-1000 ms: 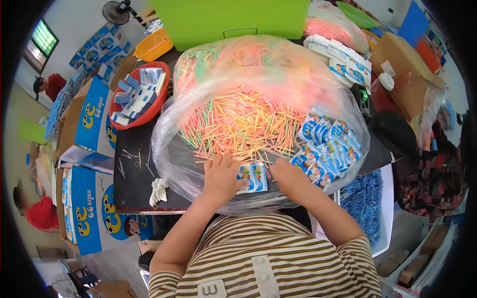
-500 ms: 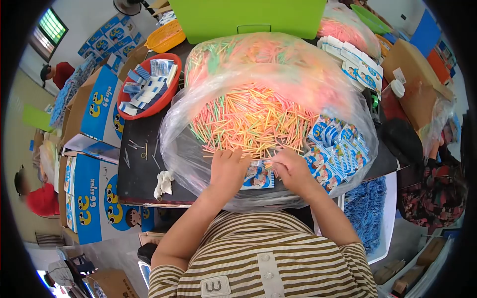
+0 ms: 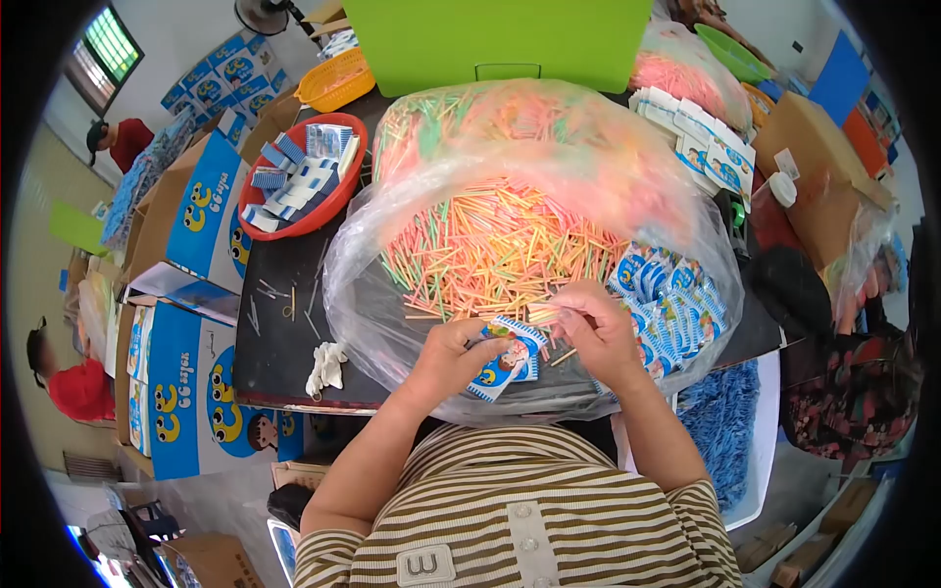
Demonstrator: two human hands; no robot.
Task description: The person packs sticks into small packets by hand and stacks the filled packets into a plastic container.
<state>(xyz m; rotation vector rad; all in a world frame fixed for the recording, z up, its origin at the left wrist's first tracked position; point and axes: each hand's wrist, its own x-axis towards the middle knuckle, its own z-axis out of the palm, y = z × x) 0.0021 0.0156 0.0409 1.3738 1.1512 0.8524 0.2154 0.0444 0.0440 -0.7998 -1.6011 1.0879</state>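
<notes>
My left hand [image 3: 443, 361] is closed on a small blue-and-white printed packet [image 3: 511, 365], thumb on top, just above the mouth of a clear plastic bag [image 3: 351, 304]. Close by on the right, my right hand [image 3: 596, 331] pinches a few short pale sticks [image 3: 541, 314] that point toward the packet. Beyond both hands, a heap of thin pink, yellow and green sticks [image 3: 500, 245] lies inside the bag. More printed packets [image 3: 676, 318] are piled in the bag, right of my right hand and partly covered by it.
A red basket [image 3: 361, 176] of blue-and-white packs stands at the left, beside printed cartons [image 3: 201, 211]. Behind the bag is a green bin [image 3: 500, 34]. Crumpled white tissue [image 3: 326, 369] lies near the table's front edge. White boxes [image 3: 720, 162] are stacked at right.
My left hand has lifted a packet from the near side of the bag. My right hand has risen slightly, with sticks between its fingers. The view has shifted a little.
</notes>
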